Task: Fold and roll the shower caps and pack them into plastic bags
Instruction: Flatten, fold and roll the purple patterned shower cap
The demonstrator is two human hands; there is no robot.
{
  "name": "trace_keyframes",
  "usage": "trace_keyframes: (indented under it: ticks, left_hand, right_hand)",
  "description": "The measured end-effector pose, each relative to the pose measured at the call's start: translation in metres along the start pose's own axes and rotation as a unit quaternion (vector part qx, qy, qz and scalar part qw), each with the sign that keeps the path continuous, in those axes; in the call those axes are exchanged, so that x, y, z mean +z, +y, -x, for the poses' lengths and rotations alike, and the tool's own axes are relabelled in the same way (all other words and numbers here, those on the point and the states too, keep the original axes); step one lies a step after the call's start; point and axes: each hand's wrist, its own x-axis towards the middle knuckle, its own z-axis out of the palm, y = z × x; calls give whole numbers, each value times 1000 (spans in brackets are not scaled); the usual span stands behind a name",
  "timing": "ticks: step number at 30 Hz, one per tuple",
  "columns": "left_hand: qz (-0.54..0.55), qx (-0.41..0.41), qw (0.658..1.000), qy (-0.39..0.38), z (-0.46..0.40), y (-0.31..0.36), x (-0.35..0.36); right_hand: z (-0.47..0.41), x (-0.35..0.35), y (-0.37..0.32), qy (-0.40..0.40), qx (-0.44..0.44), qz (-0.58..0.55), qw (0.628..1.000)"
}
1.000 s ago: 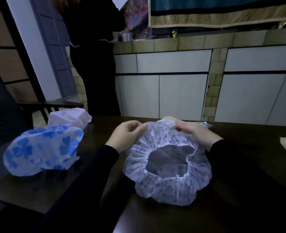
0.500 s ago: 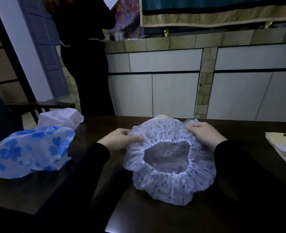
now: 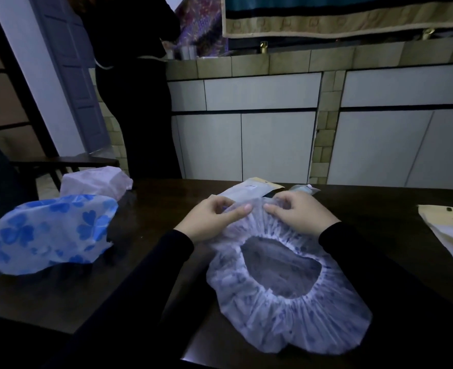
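Translucent plastic, printed with small blue marks: the shower cap (image 3: pixel 286 283) lies on the dark table (image 3: pixel 167 275), elastic opening facing up, most of it spread on the near side of my fingers. My left hand (image 3: pixel 212 221) and right hand (image 3: pixel 297 214) sit close together at the far rim; thumb and fingers of each are curled and pinch the gathered edge, thumbs almost meeting. Pinching at two adjacent points on the rim gives me, I judge, a short straight edge to start the first fold toward myself, while the table carries the rest of the cap and keeps it flat. Fold not yet begun; cap still fully round. Just beyond my fingertips lie a flat plastic bag (image 3: pixel 249 190) and a small packet (image 3: pixel 304 189), partly hidden by the cap rim; placed there, the bag is within reach once the roll is done. Well to the left of my left hand rest a blue flower-print cap (image 3: pixel 52 233) and, beyond it, a pale pink cap (image 3: pixel 95 182), both unfolded, presumably waiting. Far to the right of my right hand lies a cream packet (image 3: pixel 449 233). Risk noted: thin slippery film may spring open under the elastic.
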Motion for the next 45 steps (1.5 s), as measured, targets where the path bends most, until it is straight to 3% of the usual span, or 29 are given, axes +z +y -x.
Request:
trace_keyframes:
  ticks: [2, 4, 6, 9, 13, 15, 17, 21, 24, 26, 29, 32, 35, 37, 42, 45]
  left_hand:
    - [35, -100, 991, -79, 2, -3, -3]
    - [33, -133, 984, -115, 2, -11, 0]
    - [16, -138, 989, -40, -2, -16, 8]
    - [77, -153, 984, 50, -3, -11, 24]
    - [86, -205, 975, -29, 1, 9, 35]
    - [-13, -200, 977, -68, 6, 14, 40]
    - [-94, -155, 982, -51, 10, 14, 47]
    - [-58, -54, 997, -4, 14, 10, 55]
    - [-38, -9, 999, 0, 14, 5, 56]
    - [-21, 14, 1000, 13, 15, 3, 57]
    - [12, 50, 998, 33, 15, 4, 58]
    - [50, -7, 997, 61, 15, 1, 61]
    - [-25, -80, 996, 41, 12, -5, 63]
    - [-43, -86, 994, 42, 9, -4, 65]
    - [-152, -103, 968, 169, -3, -2, 55]
    - [-120, -175, 974, 75, -2, 7, 54]
  right_hand:
    - [1, -2, 11, 36, 36, 11, 999]
    - [7, -7, 22, 64, 75, 23, 995]
    - [14, -12, 30, 83, 111, 40, 990]
    - [18, -15, 42, 88, 163, 82, 979]
    - [27, -26, 57, 50, 267, 105, 957]
    - [33, -31, 61, 36, 293, 92, 951]
    - [40, -33, 62, 16, 286, 75, 955]
    - [50, -35, 53, -17, 273, 89, 958]
    - [55, -30, 40, -13, 163, 170, 972]
    - [53, -28, 30, 14, 87, 108, 990]
    - [41, -24, 28, 13, 73, -16, 997]
    - [31, -20, 34, 3, 100, 37, 994]
    - [32, -16, 40, 20, 123, -20, 992]
    - [35, -13, 44, 43, 116, -26, 992]
    - [32, -19, 62, 147, 163, 29, 975]
    - [33, -27, 75, 183, 188, 17, 965]
